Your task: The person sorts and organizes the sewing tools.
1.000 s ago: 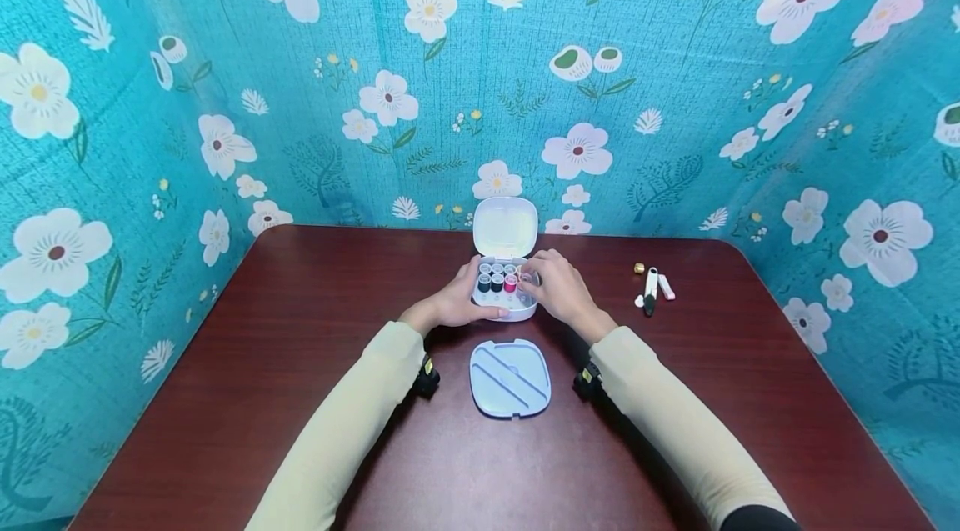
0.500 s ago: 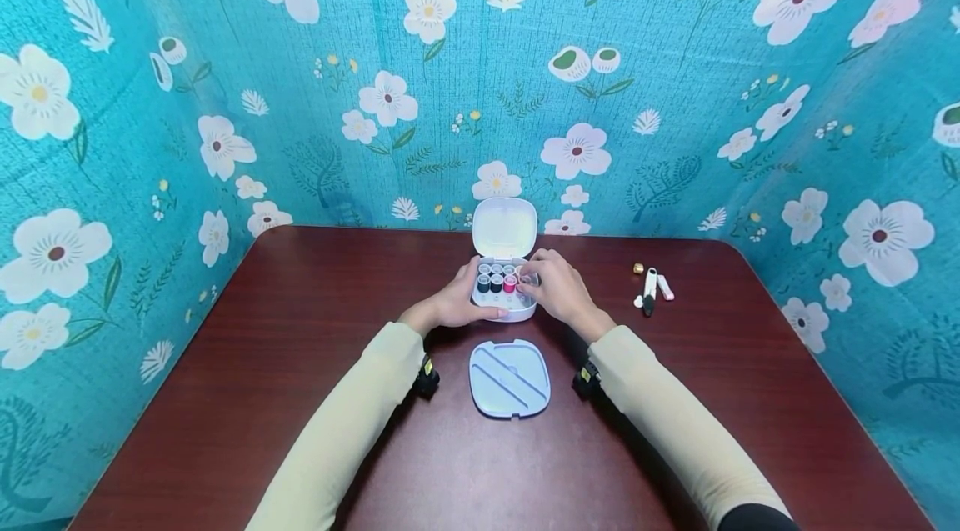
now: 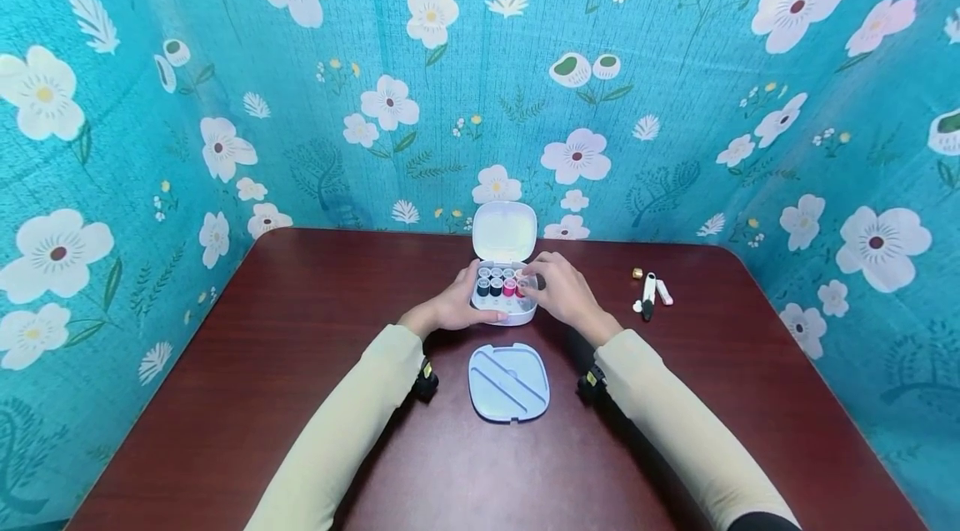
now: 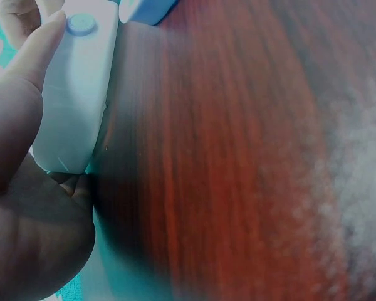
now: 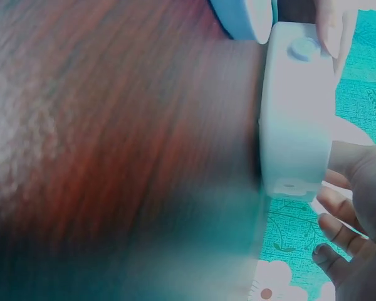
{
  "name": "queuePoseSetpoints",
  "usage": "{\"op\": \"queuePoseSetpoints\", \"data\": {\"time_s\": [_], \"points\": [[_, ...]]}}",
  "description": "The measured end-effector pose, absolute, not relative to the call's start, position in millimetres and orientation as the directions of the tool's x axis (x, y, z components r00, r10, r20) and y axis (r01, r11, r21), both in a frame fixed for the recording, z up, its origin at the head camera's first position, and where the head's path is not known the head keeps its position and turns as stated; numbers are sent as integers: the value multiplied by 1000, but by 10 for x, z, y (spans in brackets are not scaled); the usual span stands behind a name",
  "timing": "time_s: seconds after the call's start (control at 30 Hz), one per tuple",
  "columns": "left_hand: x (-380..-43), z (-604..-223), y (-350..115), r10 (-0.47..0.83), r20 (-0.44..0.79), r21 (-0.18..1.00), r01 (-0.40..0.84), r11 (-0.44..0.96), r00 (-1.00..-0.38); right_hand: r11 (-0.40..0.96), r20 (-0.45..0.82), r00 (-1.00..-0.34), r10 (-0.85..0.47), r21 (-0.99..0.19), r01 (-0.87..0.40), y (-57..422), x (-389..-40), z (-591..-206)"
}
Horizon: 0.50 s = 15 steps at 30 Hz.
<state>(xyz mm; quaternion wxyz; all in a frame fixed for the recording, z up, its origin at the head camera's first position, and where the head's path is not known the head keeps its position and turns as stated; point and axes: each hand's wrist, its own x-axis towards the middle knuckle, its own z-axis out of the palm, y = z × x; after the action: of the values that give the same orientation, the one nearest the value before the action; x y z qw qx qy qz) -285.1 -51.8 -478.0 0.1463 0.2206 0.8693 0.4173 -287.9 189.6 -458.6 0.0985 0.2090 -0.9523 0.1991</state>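
Observation:
A white sewing box (image 3: 517,318) with its lid (image 3: 505,232) raised stands towards the back of the table. Inside are two rows of thread spools, dark ones (image 3: 489,288) at left and pink-red ones (image 3: 509,288) at right. My left hand (image 3: 452,303) grips the box's left side, thumb along the front wall by the round button (image 4: 81,24). Reaching in over the right wall, my right hand (image 3: 562,289) pinches a red spool (image 3: 522,289) at the right end of the front row; its fingers partly cover it. In the right wrist view the other fingers (image 5: 341,235) hang loosely outside the box.
A pale blue square tray (image 3: 509,383) with diagonal ridges lies in front of the box. To the right lie a white-and-black small tool (image 3: 649,296), a white-and-pink stick (image 3: 664,293), a gold thimble-like piece (image 3: 637,273) and a small white disc (image 3: 637,306). Floral cloth (image 3: 480,81) hangs behind.
My right fingers have shifted slightly, and more of the red spool at the front row's right end shows. The left hand keeps its grip; the head view has tilted a little.

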Motion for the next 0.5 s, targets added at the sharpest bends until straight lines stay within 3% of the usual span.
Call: {"op": "queuePoseSetpoints", "data": {"time_s": [0.5], "points": [[-2852, -4777, -520, 519, -33, 793, 294, 534, -854, 772, 354, -821, -448, -310, -555, 1874, -2659, -4394]]}}
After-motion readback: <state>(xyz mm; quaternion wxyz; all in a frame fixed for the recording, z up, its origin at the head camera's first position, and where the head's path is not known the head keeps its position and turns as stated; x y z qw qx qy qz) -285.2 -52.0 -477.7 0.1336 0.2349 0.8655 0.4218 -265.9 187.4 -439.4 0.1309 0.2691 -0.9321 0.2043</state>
